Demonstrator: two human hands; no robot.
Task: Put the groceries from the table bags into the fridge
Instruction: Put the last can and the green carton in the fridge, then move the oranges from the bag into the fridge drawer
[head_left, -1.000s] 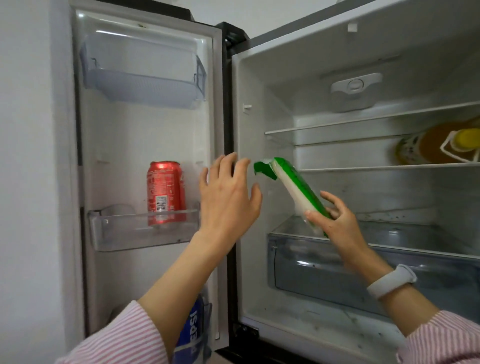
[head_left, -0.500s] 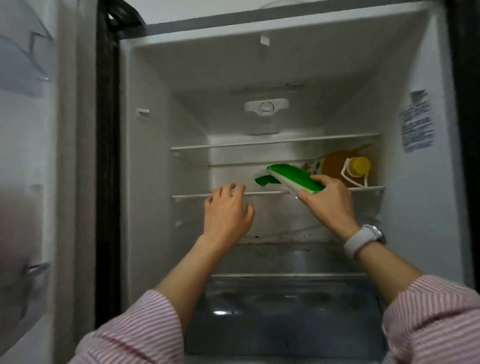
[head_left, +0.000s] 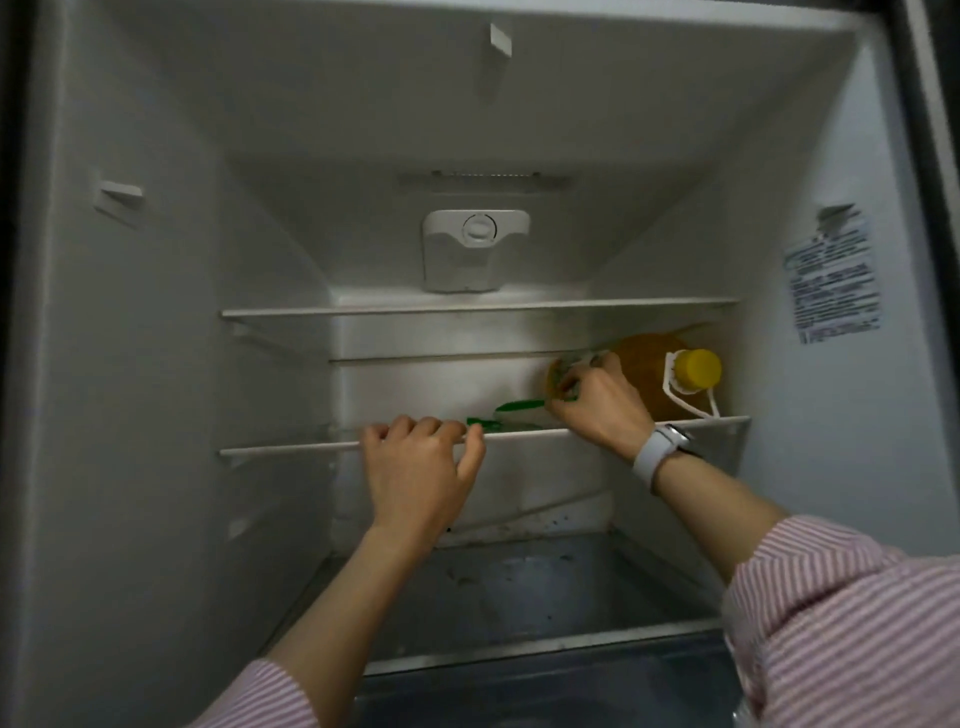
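The open fridge fills the view. A green-and-white packet (head_left: 511, 413) lies flat on the lower glass shelf (head_left: 291, 449), seen almost edge-on. My right hand (head_left: 597, 402) reaches over the shelf and its fingers still pinch the packet's right end. My left hand (head_left: 421, 465) curls over the shelf's front edge, left of the packet, holding the rim. A bottle of amber liquid with a yellow cap (head_left: 693, 370) lies on its side on the same shelf, just behind and right of my right hand.
An upper glass shelf (head_left: 478, 306) sits above, with a white control housing (head_left: 475, 249) on the back wall. A clear drawer (head_left: 519, 603) lies below the shelves. A printed label (head_left: 834, 275) is stuck on the right inner wall.
My right hand lowered the packet from above the shelf edge onto the lower shelf, further in. My left hand moved up onto the shelf rim. The view came closer to the fridge.
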